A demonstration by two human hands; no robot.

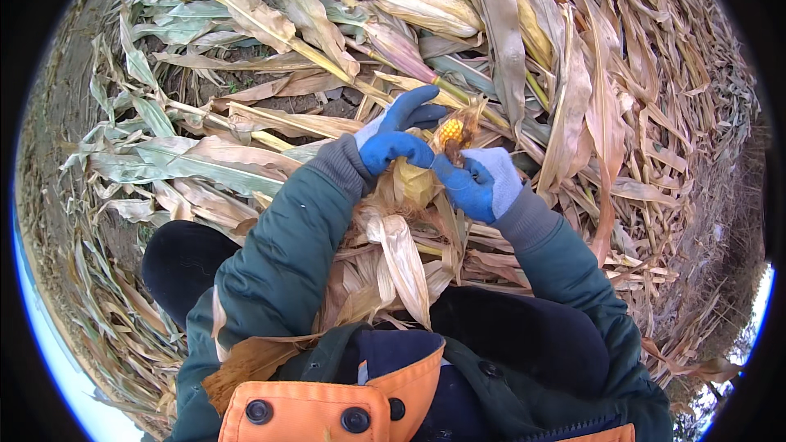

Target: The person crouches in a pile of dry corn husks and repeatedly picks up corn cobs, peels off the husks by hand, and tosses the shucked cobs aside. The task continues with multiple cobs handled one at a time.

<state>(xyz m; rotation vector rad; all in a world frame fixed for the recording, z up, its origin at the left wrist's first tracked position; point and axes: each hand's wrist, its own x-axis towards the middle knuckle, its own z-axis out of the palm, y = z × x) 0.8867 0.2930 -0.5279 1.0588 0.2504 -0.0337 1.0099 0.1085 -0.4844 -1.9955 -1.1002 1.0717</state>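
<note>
An ear of corn (451, 130) shows yellow kernels at its tip, with brown silk and dry husk around them. My right hand (474, 183), in a blue-coated knit glove, has its fingers curled shut on the husk just below those kernels. On the ear's other side is my left hand (399, 129), gloved alike, its upper fingers stretched towards the ear and its thumb bent beneath. Whether the left hand grips the husk between is unclear. Pale husk leaves (416, 183) hang under both hands, and the ear's lower part is hidden.
Cut corn stalks (319, 58) and dry leaves cover the ground ahead. A husked ear (424, 7) lies at the far side. More loose husks (402, 258) pile between my knees (184, 264). Bare soil (313, 103) shows through at the left.
</note>
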